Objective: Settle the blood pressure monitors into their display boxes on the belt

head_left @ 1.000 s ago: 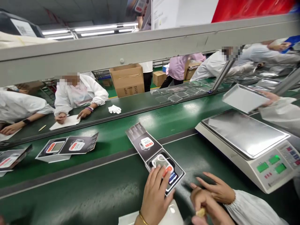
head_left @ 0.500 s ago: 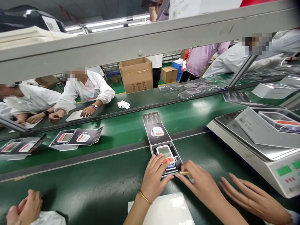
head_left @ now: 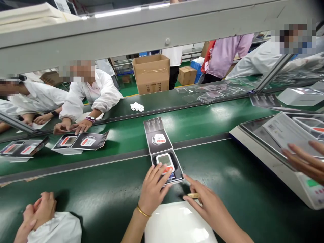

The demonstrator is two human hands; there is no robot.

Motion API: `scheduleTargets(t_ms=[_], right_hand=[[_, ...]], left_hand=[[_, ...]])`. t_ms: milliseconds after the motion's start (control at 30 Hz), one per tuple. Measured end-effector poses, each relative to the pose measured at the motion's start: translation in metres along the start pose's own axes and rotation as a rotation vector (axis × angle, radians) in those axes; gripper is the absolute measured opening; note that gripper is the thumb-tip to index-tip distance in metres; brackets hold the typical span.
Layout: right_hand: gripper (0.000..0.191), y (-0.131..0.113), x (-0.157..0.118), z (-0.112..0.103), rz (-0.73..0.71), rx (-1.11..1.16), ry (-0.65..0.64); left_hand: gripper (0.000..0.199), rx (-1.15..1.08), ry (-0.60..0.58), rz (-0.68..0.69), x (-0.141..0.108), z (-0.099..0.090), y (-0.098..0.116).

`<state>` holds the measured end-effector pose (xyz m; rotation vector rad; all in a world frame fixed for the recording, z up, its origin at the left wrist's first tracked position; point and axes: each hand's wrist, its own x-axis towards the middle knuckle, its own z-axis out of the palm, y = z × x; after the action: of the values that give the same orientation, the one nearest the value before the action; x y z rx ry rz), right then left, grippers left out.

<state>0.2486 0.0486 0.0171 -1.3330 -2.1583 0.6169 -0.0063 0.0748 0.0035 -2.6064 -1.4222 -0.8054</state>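
Green surfaces (head_left: pixel 101 192) bear an open box (head_left: pixel 161 145), lid lettering (head_left: pixel 154 125) illegible.

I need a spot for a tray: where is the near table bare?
The near table is bare between the co-worker's hands and your left hand, and between your right hand and the scale. It is crowded around the open box, with your hands there, and on the scale, which holds another box.

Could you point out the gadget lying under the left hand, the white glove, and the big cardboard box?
Gadget (head_left: pixel 165 159): head view, on its grey screen.
White glove (head_left: pixel 137 107): head view, on its middle.
Big cardboard box (head_left: pixel 151 76): head view, on its front wall.
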Motion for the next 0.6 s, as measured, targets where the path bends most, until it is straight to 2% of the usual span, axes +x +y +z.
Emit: scheduleTargets(t_ms=[67, 167, 233, 267, 333, 467, 533, 600], right_hand=[[0.048, 0.002, -0.009, -0.006, 0.067, 0.061, -0.041], [0.030, 0.010, -0.029, -0.018, 0.138, 0.066, -0.104], [0.015, 0.015, -0.045, -0.021, 0.177, 0.018, -0.132], [0.013, 0.017, -0.052, -0.021, 0.193, -0.013, -0.144], [0.015, 0.020, -0.064, -0.017, 0.210, -0.078, -0.162], [0.020, 0.021, -0.075, -0.002, 0.151, -0.251, -0.162], [0.022, 0.018, -0.077, 0.006, 0.117, -0.301, -0.166], [0.020, 0.012, -0.077, 0.009, 0.124, -0.271, -0.179]], left_hand=[[0.057, 0.101, 0.001, 0.003, -0.020, -0.019, -0.020], [0.058, 0.251, 0.016, -0.019, -0.052, -0.050, -0.045], [0.061, 0.333, 0.060, -0.051, -0.068, -0.064, -0.047], [0.062, 0.348, 0.082, -0.064, -0.073, -0.066, -0.040], [0.064, 0.290, 0.047, -0.032, -0.077, -0.060, -0.016], [0.075, 0.026, -0.323, 0.174, -0.074, -0.026, 0.045], [0.085, -0.041, -0.422, 0.182, -0.072, -0.010, 0.060], [0.086, -0.067, -0.456, 0.157, -0.073, 0.000, 0.061]])
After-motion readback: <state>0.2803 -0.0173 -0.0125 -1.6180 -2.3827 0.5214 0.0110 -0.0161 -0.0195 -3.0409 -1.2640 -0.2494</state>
